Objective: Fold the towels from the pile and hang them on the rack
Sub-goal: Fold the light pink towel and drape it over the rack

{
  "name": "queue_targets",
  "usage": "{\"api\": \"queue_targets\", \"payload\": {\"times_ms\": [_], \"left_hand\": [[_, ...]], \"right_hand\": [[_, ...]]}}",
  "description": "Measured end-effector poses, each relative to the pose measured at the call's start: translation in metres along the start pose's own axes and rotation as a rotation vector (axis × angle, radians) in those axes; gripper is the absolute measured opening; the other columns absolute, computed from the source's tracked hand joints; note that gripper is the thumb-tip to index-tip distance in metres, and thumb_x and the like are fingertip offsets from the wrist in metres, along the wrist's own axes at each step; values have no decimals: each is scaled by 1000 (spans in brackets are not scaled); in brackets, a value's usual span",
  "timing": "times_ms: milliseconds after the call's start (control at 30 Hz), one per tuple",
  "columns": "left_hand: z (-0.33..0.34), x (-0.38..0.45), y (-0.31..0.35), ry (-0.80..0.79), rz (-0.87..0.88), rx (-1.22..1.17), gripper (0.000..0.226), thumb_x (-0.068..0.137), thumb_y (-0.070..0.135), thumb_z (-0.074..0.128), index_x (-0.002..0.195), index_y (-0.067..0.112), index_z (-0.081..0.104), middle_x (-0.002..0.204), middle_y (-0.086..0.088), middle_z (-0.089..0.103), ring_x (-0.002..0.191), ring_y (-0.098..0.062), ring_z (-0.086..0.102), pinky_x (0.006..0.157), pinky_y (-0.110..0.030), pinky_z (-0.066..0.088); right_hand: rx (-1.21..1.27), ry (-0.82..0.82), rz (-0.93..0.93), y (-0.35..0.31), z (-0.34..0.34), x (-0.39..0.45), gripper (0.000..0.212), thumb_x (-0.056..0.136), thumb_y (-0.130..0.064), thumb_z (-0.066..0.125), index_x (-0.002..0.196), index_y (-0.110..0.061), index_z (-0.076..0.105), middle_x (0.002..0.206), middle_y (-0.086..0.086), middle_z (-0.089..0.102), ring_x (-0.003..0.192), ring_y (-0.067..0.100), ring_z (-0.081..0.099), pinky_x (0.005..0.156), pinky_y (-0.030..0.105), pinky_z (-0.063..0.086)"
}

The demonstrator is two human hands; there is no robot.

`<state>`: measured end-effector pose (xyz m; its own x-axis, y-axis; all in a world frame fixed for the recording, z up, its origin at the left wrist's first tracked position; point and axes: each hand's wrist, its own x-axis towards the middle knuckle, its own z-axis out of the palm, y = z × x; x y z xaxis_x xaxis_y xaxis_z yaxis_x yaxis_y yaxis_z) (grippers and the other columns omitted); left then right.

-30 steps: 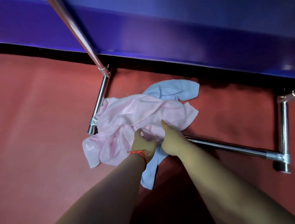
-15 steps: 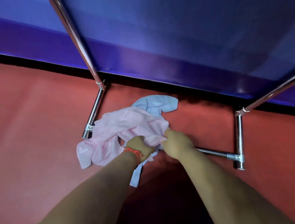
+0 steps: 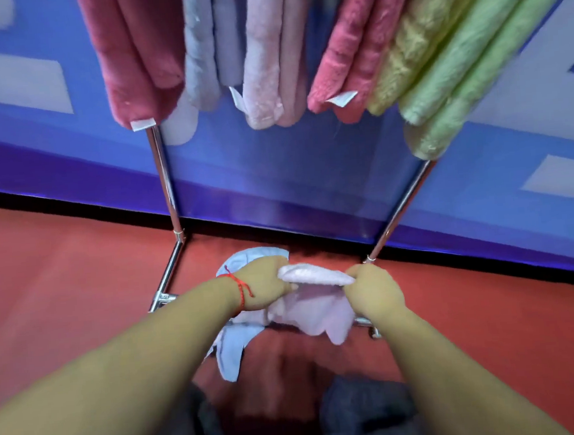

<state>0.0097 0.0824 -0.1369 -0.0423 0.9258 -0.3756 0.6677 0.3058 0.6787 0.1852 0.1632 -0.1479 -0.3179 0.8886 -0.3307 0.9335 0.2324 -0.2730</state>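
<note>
Both hands grip pink towel (image 3: 315,309) in front of rack (image 3: 163,179): L hand (image 3: 266,282) & R hand (image 3: 373,287) each clenched on its top edge, rest hangs. Blue towel (image 3: 232,350) on floor under L wrist, at rack base. Folded towels (image 3: 266,54) hang on rack above.

The towel (image 3: 314,297) you hold is pale pink, and the one (image 3: 232,348) lying under it is light blue. A red string (image 3: 239,288) circles your left wrist. The towels hanging on the shiny silver rack (image 3: 164,179) in front of you run deep rose (image 3: 132,58), grey-lilac (image 3: 202,52), pale pink (image 3: 266,57), rose again (image 3: 351,51), yellow (image 3: 413,46) and light green (image 3: 472,58), several with white tags. The floor (image 3: 61,286) is plain red. The wall (image 3: 275,170) is blue with white shapes and a black base strip.
</note>
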Motion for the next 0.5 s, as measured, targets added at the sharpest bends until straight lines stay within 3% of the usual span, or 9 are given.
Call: {"api": "queue_targets", "payload": {"times_ms": [133,167,267,400,500], "left_hand": [[-4,-70,9,156,113,-103,19,84,28,58,89,10,55,85,-3,60,76,-12,48,78,-27,44],[-3,-85,7,180,110,-104,8,87,21,58,88,14,54,79,3,56,72,-11,46,74,-20,44],[-3,-113,-3,339,59,-65,27,89,7,55,75,28,47,73,10,53,73,-13,48,61,-7,37],[-6,-139,-12,554,-67,-34,12,92,13,52,94,16,64,91,-6,66,89,-28,61,68,-25,38],[-5,-160,-21,632,-65,98,20,94,20,49,104,10,64,101,-15,68,98,-35,60,81,-34,42]], "right_hand": [[232,197,103,20,-19,-47,19,82,-10,51,86,-16,68,100,10,70,93,30,61,72,30,44],[300,224,115,24,-21,-58,20,83,-9,51,87,-16,70,99,10,70,90,28,61,69,27,41],[473,315,150,30,-22,-84,20,83,-8,53,86,-19,70,98,8,70,88,25,60,68,24,37],[522,491,177,36,-24,-118,6,81,-10,56,79,-16,57,82,10,65,76,28,55,64,28,36],[393,579,188,44,-24,-142,12,81,-12,57,74,-14,47,71,10,58,71,33,51,67,33,33]]}}
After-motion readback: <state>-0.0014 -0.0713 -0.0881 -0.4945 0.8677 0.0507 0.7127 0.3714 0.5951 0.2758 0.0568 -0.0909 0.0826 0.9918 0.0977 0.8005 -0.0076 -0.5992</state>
